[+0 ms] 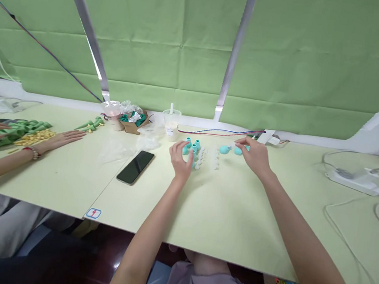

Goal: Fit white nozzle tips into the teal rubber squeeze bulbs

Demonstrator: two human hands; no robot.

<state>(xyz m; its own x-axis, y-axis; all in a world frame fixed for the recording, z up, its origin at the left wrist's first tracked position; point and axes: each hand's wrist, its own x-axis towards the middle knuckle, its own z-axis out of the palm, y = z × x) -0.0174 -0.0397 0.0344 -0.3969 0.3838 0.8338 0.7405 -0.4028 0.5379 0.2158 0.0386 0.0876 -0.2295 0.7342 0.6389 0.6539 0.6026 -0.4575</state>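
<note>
Turquoise pieces [197, 143] lie on the bench [229, 210] in two places: a tight cluster, some with narrow necks up, at the left hand [179, 160], and two rounded turquoise pieces [224, 149] farther right, by the right hand [255, 156]. Between them, small pale pieces [215, 159] are laid out in rows running from far to near.

The left grip is curved and spread, thumb apart from the fingers, at the edge of the cluster; whether it touches a piece I cannot tell. The right grip has thumb and fingertips drawn close beside the rightmost rounded piece, but they are too small and blurred to show whether anything is pinched.

The likeliest trouble is the left thumb or fingers knocking over a necked piece, since the cluster stands so close. A toppled one could roll right into the pale rows and scatter them. The rounded pieces look ready to roll if a fingertip brushes them off-centre, and one rolling far could end against the thin wires [223, 131]
</note>
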